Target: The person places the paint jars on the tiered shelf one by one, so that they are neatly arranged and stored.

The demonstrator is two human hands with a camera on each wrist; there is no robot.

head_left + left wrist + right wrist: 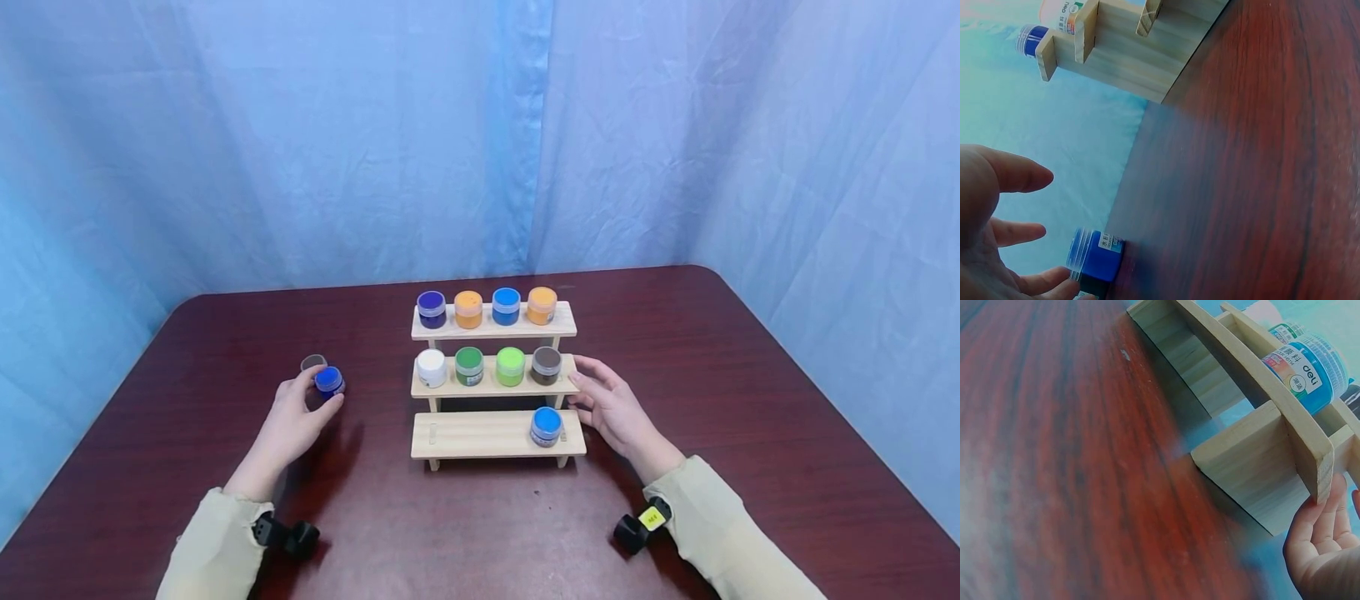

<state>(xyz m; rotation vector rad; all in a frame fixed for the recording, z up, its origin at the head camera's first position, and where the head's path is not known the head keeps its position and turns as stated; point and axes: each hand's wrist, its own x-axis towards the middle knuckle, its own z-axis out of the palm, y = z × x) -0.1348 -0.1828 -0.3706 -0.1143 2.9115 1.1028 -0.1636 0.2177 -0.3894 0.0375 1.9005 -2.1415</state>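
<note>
In the head view my left hand (288, 421) reaches over a dark blue paint jar (329, 382). Its fingers are spread loosely around the jar; the left wrist view shows fingertips at the clear lid and the thumb well apart from it. A dark-coloured jar (313, 362) stands right behind, partly hidden by the fingers. On the right, my right hand (618, 412) grips the end of a three-step wooden rack (472, 433) at the middle step, thumb near its top. A lighter blue paint jar (1310, 372) sits on the bottom step's right end.
On the middle step stand white (432, 368), dark green (469, 367), light green (510, 367) and brown (546, 366) jars. The top step carries purple (431, 309), two orange (468, 310) and blue (506, 307) jars. A blue curtain (360, 150) hangs behind the dark red wooden table (480, 533).
</note>
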